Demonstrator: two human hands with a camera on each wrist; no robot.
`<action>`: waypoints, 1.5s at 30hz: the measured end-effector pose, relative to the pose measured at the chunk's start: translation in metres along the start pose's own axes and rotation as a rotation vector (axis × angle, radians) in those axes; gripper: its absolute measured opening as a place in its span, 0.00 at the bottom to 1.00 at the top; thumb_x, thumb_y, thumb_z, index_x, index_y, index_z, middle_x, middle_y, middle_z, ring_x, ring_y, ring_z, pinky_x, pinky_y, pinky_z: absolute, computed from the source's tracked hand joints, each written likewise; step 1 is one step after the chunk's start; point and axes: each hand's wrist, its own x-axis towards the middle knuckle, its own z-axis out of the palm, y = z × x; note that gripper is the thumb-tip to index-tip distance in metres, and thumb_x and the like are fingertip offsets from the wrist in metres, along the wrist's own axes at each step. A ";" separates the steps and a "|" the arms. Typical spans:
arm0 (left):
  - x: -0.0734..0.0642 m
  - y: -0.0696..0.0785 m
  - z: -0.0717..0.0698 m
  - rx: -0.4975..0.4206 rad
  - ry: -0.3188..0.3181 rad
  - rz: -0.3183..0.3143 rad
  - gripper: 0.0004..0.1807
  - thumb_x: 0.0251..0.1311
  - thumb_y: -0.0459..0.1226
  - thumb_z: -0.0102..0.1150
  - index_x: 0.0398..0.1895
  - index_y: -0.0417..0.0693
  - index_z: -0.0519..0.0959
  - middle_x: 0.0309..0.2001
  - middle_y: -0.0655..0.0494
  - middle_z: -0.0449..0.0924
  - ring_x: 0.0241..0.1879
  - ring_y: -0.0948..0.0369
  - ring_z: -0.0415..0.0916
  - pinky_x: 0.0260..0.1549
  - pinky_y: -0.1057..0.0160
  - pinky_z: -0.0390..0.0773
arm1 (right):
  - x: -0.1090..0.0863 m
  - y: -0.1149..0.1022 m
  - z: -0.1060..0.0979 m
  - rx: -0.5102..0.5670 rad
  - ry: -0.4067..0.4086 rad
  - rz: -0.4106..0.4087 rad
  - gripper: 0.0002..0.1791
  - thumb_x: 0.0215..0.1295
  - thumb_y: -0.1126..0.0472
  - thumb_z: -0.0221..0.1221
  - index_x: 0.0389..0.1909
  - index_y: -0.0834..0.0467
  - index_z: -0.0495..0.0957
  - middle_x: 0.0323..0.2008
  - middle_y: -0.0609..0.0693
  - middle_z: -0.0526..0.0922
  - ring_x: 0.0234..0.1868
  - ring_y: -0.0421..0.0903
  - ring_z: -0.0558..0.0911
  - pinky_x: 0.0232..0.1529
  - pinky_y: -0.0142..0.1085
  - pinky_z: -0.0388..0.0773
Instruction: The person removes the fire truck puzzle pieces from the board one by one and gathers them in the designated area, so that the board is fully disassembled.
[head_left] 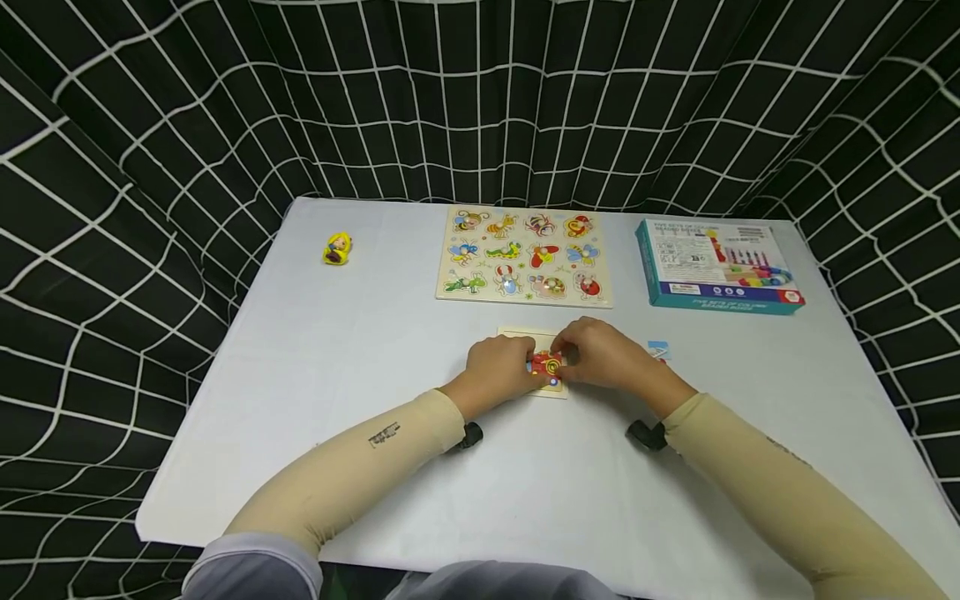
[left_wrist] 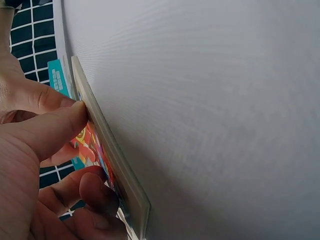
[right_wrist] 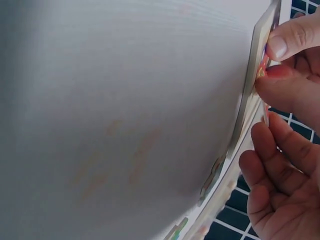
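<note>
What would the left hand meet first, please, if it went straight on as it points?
Probably the right hand, just past the red puzzle piece between the two, though depth is unclear.

Red and yellow colour a puzzle piece [head_left: 545, 365], cream its tray [head_left: 543, 340]; the tablecloth [head_left: 360, 333] is white, the sleeves [head_left: 390, 458] beige with dark print. Multicoloured insects [head_left: 504, 250] pattern a cream board [head_left: 521, 234], teal edges a box [head_left: 716, 267], yellow coats a figurine [head_left: 337, 248], white grids cross black curtains [head_left: 480, 108].

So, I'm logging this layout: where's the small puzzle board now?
In the head view, the small board is near the centre of the table, partly hidden by the left hand and right hand, just below the larger insect board.
</note>
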 end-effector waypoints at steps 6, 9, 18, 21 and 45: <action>-0.002 -0.002 0.001 -0.002 -0.002 0.000 0.20 0.52 0.59 0.68 0.32 0.56 0.76 0.22 0.65 0.74 0.24 0.62 0.72 0.20 0.60 0.68 | -0.019 0.020 -0.010 0.044 0.057 0.024 0.14 0.47 0.57 0.74 0.35 0.54 0.86 0.32 0.42 0.82 0.37 0.44 0.75 0.41 0.41 0.72; -0.002 -0.004 0.001 -0.010 -0.006 0.000 0.20 0.52 0.59 0.68 0.32 0.57 0.75 0.22 0.65 0.74 0.24 0.62 0.72 0.20 0.60 0.68 | -0.041 0.042 -0.020 0.037 0.071 0.041 0.13 0.46 0.56 0.76 0.34 0.51 0.87 0.28 0.39 0.80 0.37 0.44 0.73 0.43 0.43 0.66; -0.001 -0.011 -0.004 -0.065 -0.010 0.003 0.22 0.52 0.58 0.68 0.34 0.54 0.74 0.23 0.63 0.75 0.24 0.61 0.72 0.21 0.61 0.68 | -0.106 0.089 -0.038 0.005 0.071 0.214 0.15 0.46 0.52 0.77 0.36 0.49 0.88 0.26 0.39 0.77 0.39 0.46 0.72 0.43 0.52 0.54; -0.002 -0.014 -0.004 -0.094 -0.029 0.017 0.22 0.54 0.58 0.67 0.37 0.54 0.74 0.24 0.64 0.75 0.24 0.61 0.73 0.23 0.61 0.69 | -0.111 0.097 -0.035 -0.020 0.068 0.214 0.15 0.46 0.52 0.77 0.37 0.48 0.88 0.26 0.38 0.76 0.39 0.46 0.71 0.42 0.54 0.52; -0.010 -0.031 -0.011 -0.107 -0.095 -0.041 0.20 0.61 0.54 0.63 0.42 0.53 0.69 0.21 0.58 0.74 0.21 0.60 0.67 0.21 0.61 0.66 | 0.002 -0.001 -0.004 -0.090 0.039 0.021 0.05 0.55 0.54 0.71 0.29 0.48 0.84 0.22 0.35 0.77 0.31 0.41 0.73 0.44 0.48 0.56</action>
